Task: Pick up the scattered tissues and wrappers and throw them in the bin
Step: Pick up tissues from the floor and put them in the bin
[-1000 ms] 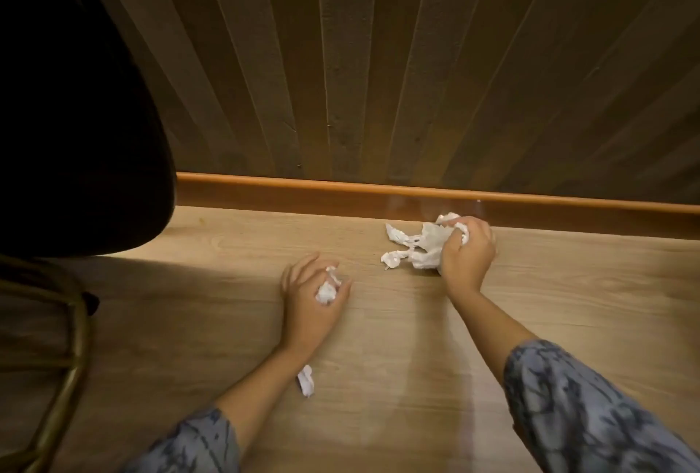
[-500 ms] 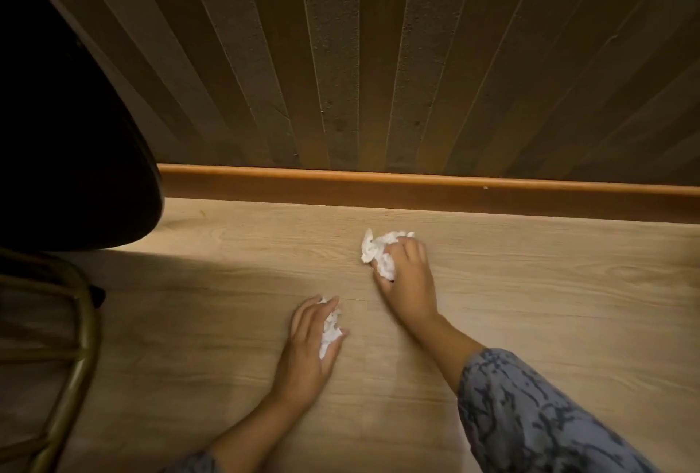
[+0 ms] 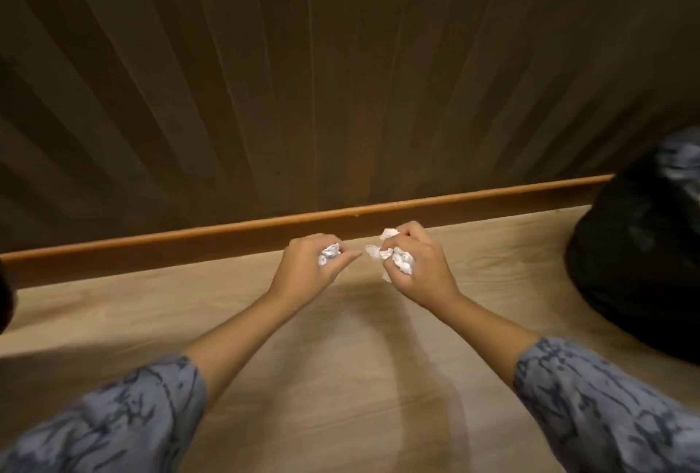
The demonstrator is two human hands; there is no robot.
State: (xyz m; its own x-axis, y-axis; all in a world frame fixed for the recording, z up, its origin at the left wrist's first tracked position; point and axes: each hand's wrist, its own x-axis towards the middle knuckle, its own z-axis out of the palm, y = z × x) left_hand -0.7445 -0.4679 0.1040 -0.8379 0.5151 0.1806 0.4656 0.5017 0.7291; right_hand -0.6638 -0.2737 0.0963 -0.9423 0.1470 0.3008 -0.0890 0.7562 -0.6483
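My left hand (image 3: 308,268) is raised above the wooden floor and grips a small crumpled white tissue (image 3: 328,253) in its curled fingers. My right hand (image 3: 418,264) is close beside it, fingers curled round a larger wad of white tissues (image 3: 390,256) that sticks out to the left of the fist. The two hands are a short gap apart, near the skirting board. A black bin bag (image 3: 640,268) bulges at the right edge, to the right of my right hand.
An orange-brown skirting board (image 3: 227,235) runs along the foot of the dark ribbed wall (image 3: 303,74). The light wooden floor (image 3: 341,378) spreads below my arms. A dark shape (image 3: 4,302) shows at the left edge.
Both hands have lifted off the floor with their tissues and come together. The view has swung right: the chair has left the frame and the black bin bag has come in.
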